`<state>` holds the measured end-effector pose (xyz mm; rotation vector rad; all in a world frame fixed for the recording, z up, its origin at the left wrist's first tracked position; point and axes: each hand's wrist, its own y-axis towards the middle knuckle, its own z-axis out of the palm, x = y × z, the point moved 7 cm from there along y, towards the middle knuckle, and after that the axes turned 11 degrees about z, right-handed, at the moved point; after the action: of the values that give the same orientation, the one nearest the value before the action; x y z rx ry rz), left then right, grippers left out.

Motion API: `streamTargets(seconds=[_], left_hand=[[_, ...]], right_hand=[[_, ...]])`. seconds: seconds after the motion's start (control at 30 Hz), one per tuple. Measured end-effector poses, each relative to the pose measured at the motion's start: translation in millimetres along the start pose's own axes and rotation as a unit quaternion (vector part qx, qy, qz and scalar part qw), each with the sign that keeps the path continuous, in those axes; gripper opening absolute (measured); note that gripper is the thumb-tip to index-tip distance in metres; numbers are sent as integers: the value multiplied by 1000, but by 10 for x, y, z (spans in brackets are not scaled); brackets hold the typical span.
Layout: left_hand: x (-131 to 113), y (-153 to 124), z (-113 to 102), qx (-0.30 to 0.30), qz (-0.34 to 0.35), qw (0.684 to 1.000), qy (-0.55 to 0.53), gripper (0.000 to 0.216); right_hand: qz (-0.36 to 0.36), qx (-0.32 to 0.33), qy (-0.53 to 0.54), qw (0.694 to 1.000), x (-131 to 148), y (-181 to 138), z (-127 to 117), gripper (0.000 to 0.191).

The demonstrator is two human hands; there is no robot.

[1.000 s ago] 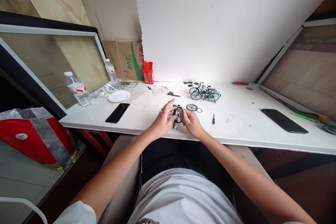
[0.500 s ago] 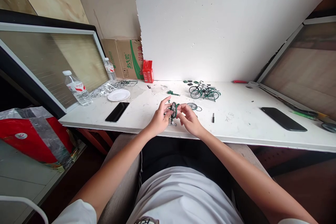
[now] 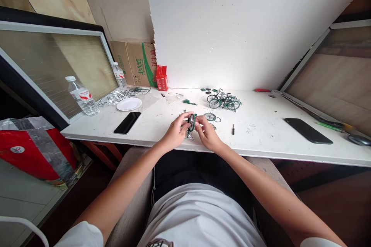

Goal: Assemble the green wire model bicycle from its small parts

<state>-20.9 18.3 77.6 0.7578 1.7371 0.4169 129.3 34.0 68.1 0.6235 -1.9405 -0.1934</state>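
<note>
Close to the table's front edge, a small green model bicycle wheel [image 3: 191, 122] stands upright between my hands, with dark bicycle parts below it. My left hand [image 3: 177, 130] is closed on the wheel and parts from the left. On the other side, my right hand [image 3: 206, 130] pinches at the wheel's right edge; its fingertips are partly hidden. Just beyond my right hand lie a loose spoked wheel [image 3: 210, 116] and a thin ring [image 3: 218, 120]. Farther back stand assembled model bicycles [image 3: 224, 101], green and black. A green part [image 3: 189, 102] lies behind my hands.
At left are a phone [image 3: 127, 122], a white plate [image 3: 129, 104], a water bottle [image 3: 83, 96] and a red box [image 3: 162, 78]. A short black tool [image 3: 233, 129] and a dark flat case [image 3: 307, 131] lie right. A white board [image 3: 249, 38] stands behind.
The camera view has shifted slightly. My left fingers have closed in nearer the wheel, and my right hand has moved a little, exposing more of the loose wheel behind it.
</note>
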Motion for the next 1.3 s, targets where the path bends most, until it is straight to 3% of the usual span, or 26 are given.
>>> streamTargets(seconds=[0.33,0.67,0.93,1.3], left_hand=[[2,-62,33,-16,-5,1000,-12,48],[-45,-38,47,-13,21,1000,7,46],[-47,-7,-61,-28,30,999,19,45],[-38,-16,-28,-21,15,1000,-9,43]], right_hand=[[5,-24,-3,1000,-2,-38,24,38],[103,-3,82,991,-99,22,45,60],[96,22,174,980,-26,28,3,37],[6,-4,74,997,104,3,-48,25]])
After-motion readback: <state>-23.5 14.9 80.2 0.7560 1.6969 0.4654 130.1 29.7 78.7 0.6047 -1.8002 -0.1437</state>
